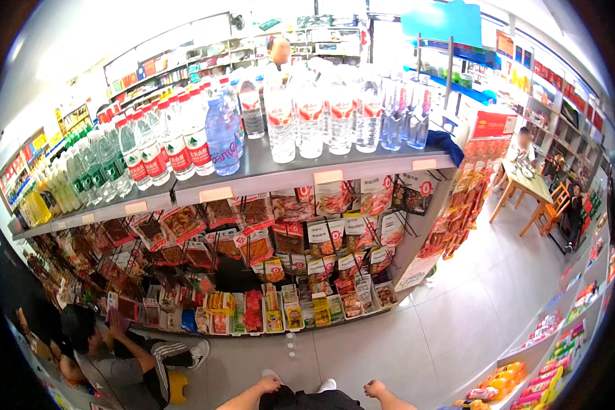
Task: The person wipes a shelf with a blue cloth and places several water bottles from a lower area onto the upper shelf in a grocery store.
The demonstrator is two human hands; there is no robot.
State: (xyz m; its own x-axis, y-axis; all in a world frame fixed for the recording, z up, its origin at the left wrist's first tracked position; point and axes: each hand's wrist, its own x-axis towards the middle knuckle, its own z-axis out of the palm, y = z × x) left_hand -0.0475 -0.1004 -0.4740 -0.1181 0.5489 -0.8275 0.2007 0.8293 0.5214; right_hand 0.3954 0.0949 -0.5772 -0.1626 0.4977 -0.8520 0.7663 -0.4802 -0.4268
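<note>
My left hand [270, 385] hangs low at the lower edge, fingers curled in, with nothing seen in it. To its right, on the other side of my dark clothing [317, 400], my right hand [373, 389] is also loosely closed and shows no object. Both are apart from the shelf unit [252, 180] in front of me. Its top carries rows of water bottles [280, 126], several with red caps [167, 147] further left. Below them hang packaged snacks [256, 246] on hooks, above a bottom row of small packets [292, 311].
At lower left a person [116, 348] sits low near the shelf, beside a yellow stool [177, 387]. Stocked shelves [553, 365] flank the right. A tiled floor [451, 321] leads to a wooden table [526, 181] and chair [550, 208], with people around.
</note>
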